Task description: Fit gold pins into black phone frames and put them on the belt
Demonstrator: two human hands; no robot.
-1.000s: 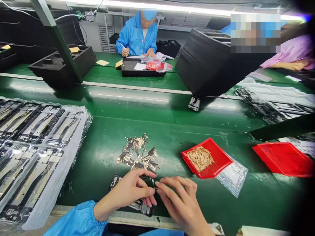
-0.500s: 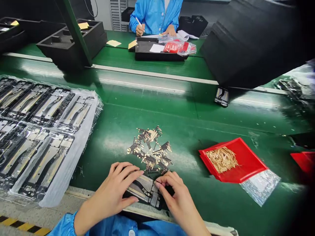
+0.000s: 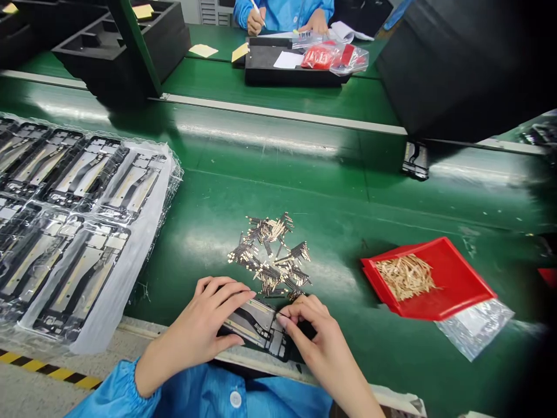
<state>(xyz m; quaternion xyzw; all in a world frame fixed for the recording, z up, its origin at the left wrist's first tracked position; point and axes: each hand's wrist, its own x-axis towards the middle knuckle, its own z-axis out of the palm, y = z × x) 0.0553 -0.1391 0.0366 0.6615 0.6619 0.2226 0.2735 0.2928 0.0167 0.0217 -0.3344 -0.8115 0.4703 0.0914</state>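
A green bench (image 3: 304, 174) is seen from above, with a heap of gold-tipped parts (image 3: 272, 255) loose at its middle, kept within easy reach of both hands. Far behind the heap and to its right, a tall stack of black foam (image 3: 461, 64) is set back, clear of the working area. Well to the left of the heap, a plastic-wrapped tray of frames (image 3: 78, 220) is laid flat, each frame held in its own pocket under the film.

Beyond the heap, a co-worker's hand (image 3: 255, 23) is seen writing at the far side. To the right of the heap, a red tray (image 3: 461, 290) is parked on a clear bag (image 3: 474, 331). Its gold slivers (image 3: 404, 276) are kept together by the raised rim.

Just in front of the heap, at the bench's near edge, a black frame (image 3: 261, 328) is held. The left hand (image 3: 204, 325) is laid over its left end, fingers (image 3: 237, 293) across the top and thumb against the near edge. The frame is gripped between them, seemingly to keep it steady. The right hand (image 3: 313, 342) is brought to the frame's right end. Its fingers (image 3: 289, 319) are closed together on a thin metal piece (image 3: 282, 315), apparently pinched at the tips for fine placing.
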